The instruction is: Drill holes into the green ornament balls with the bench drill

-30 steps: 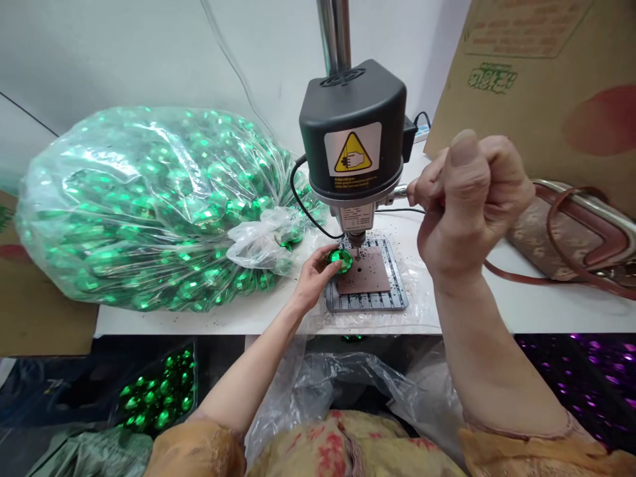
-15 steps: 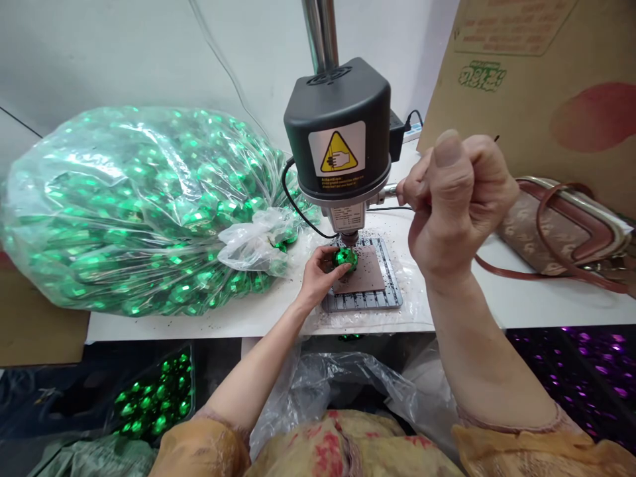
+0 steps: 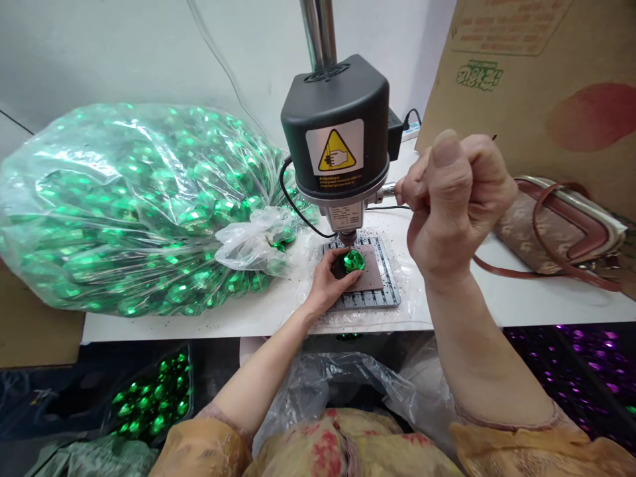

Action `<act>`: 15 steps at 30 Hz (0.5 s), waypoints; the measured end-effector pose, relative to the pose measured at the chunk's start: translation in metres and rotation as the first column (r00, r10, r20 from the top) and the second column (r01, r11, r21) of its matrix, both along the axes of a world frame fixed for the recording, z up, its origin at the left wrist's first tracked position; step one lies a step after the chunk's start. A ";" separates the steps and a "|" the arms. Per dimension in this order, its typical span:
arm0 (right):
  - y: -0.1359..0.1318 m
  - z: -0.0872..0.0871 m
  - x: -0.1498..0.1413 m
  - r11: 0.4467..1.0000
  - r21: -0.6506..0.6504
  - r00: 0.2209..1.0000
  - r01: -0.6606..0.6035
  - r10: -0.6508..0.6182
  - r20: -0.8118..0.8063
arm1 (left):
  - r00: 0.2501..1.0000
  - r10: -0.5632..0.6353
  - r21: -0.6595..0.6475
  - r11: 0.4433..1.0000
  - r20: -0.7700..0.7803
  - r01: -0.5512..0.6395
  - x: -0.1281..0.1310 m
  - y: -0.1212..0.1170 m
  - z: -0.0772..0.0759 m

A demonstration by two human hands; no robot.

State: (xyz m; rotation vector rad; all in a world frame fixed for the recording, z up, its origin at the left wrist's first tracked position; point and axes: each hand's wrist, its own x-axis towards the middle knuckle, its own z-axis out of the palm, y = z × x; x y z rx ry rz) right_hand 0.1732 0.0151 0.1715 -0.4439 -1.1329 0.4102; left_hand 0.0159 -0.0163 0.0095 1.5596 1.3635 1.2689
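My left hand point(image 3: 332, 278) pinches a shiny green faceted bead point(image 3: 353, 260) and holds it on the brown plate point(image 3: 371, 275) under the bit of a small black bench drill point(image 3: 335, 132). My right hand point(image 3: 454, 199) is a closed fist around the drill's feed lever point(image 3: 389, 190), which sticks out of the right side of the drill head. The drill's grey slotted base point(image 3: 385, 295) stands on the white table point(image 3: 546, 298). The lever's grip is hidden inside my fist.
A big clear plastic bag of green beads point(image 3: 129, 205) lies left of the drill. A brown handbag point(image 3: 556, 225) and a cardboard box point(image 3: 541, 86) sit at the right. Below the table edge are a crate of green beads point(image 3: 152, 401), an open plastic bag point(image 3: 342, 384) and purple beads point(image 3: 586, 361).
My left hand has slid the green bead from the left edge of the base onto the brown plate under the bit. My right fist has stayed on the lever.
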 end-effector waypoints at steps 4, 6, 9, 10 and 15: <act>0.001 -0.004 -0.001 0.996 0.077 0.997 -0.037 0.041 -0.058 | 1.000 -0.021 0.007 1.000 0.015 0.021 0.002 0.000 -0.001; 0.000 -0.006 -0.003 0.992 0.110 0.994 -0.058 0.067 -0.081 | 1.000 -0.023 0.009 1.000 0.015 0.023 0.001 0.000 -0.002; -0.003 -0.010 -0.004 0.989 0.137 0.993 -0.063 0.076 -0.095 | 0.999 -0.027 0.012 1.000 0.021 0.027 0.001 0.000 -0.003; -0.004 -0.011 -0.005 0.989 0.138 0.993 -0.056 0.070 -0.098 | 0.999 -0.029 0.012 0.999 0.024 0.029 0.001 0.001 -0.004; -0.004 -0.019 -0.004 0.987 0.159 0.993 -0.021 0.040 -0.113 | 0.999 -0.046 0.017 0.999 0.017 0.046 0.000 0.000 -0.006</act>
